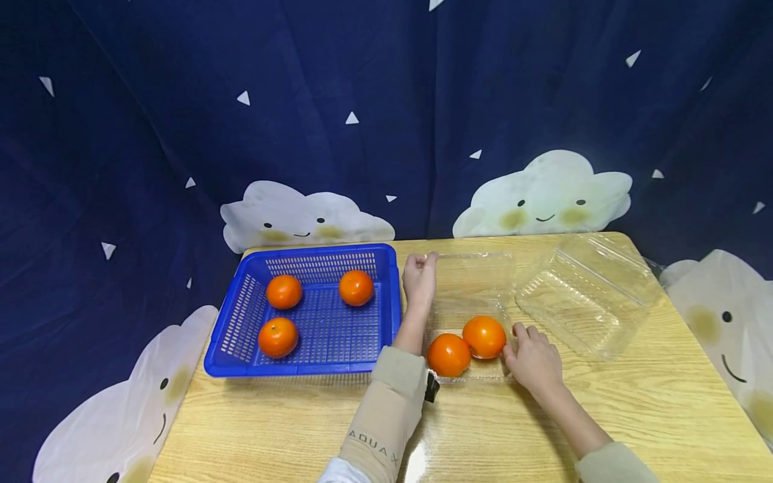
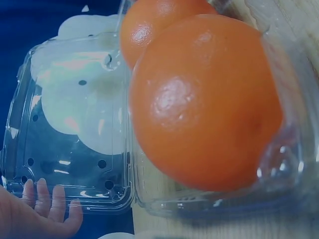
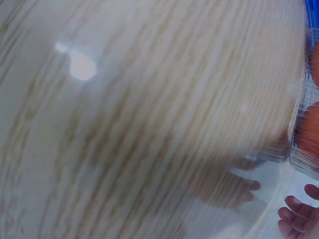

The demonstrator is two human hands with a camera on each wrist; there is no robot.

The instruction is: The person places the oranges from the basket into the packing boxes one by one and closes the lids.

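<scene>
A clear plastic clamshell box (image 1: 507, 368) lies opened on the table, with its lid (image 2: 65, 144) folded back at the far side. Two oranges (image 1: 449, 355) sit side by side in its near half. My left hand (image 1: 419, 278) holds the lid's left edge near the far corner, fingers curled there. Beside the box's right wall is my right hand (image 1: 534, 359), its fingers loosely bent and holding nothing. In the right wrist view, the fingers (image 3: 297, 214) are apart from each other near the box edge.
A blue plastic basket (image 1: 395, 308) with three oranges inside stands left of the box. Right of the box lies another opened clear clamshell (image 1: 580, 295), reaching the table's right edge. Behind the wooden table (image 1: 290, 422) hangs a dark blue curtain (image 1: 386, 80) with clouds.
</scene>
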